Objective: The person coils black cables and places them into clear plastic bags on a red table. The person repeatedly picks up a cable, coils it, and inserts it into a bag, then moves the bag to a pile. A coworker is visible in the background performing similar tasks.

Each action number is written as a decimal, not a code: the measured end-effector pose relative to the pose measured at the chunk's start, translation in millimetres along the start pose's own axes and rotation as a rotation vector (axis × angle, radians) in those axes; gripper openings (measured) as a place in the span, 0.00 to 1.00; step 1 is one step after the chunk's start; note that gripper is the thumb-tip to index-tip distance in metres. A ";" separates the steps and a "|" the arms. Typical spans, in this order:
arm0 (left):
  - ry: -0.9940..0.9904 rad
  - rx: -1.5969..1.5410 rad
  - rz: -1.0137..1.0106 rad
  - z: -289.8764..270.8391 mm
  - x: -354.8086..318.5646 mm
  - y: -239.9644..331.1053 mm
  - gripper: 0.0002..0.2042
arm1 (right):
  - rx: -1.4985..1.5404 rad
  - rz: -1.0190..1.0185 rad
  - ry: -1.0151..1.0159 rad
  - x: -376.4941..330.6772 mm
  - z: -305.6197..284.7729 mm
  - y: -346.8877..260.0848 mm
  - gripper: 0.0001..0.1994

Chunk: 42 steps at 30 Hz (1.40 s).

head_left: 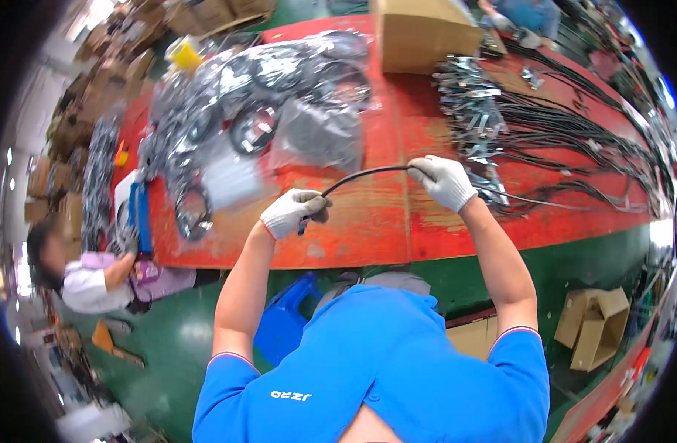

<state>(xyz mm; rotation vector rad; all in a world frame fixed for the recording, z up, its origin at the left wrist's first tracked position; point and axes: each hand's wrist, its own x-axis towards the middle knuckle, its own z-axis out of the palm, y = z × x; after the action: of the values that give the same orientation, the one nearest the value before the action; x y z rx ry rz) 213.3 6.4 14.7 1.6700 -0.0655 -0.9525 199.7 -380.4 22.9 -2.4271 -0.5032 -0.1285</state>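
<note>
Gripping the black cable [371, 171] with both gloved hands, clock read off the middle of my view, 12 at the far edge. Left hand [290, 213] at 9: fingers curled closed around the cable near one end, short dark stub poking out underneath. Right hand [445, 184] at 2: thumb and fingers pinching it too. Gloves white, fingertips greyed.

Cable: slim, round, smooth, matte black, slightly bowed, hump toward 12. Held above the red table [360, 244], just past centre, around 12 to 1. Long axis runs from my left hand toward between 2 and 3; stub end points to about 7. Whether it carries on past my right hand, can't tell.

Nearest clutter: clear plastic bags [320, 136] at 12, just beyond the cable; metal connectors [467, 103] heaped between 1 and 2, crowding my right hand's far side. Loose dark cables [575, 148] fan out at 2 to 3. Bagged coils [279, 70] at 11, cardboard box [427, 37] at 1. Off the table: blue stool [283, 317] at 7, co-worker [94, 284] between 8 and 9, open carton [593, 328] at 4.
</note>
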 end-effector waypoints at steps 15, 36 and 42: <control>0.373 -0.614 0.228 -50.6 -143.1 -83.8 0.19 | 0.287 -0.104 -0.632 152.6 71.4 -125.5 0.17; 1.043 -0.897 0.336 -69.3 -190.9 -108.1 0.18 | -0.124 -0.508 -1.029 1.2 97.0 -114.1 0.11; 0.925 -0.433 0.168 14.6 -140.6 -63.8 0.18 | 0.280 -0.647 -0.974 57.6 95.3 -177.7 0.13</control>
<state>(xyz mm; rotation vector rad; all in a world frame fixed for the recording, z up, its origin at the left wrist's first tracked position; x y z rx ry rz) 83.3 87.8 37.8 1.5160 0.5716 0.0049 180.9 -175.5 63.6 -1.8292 -1.5892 0.8299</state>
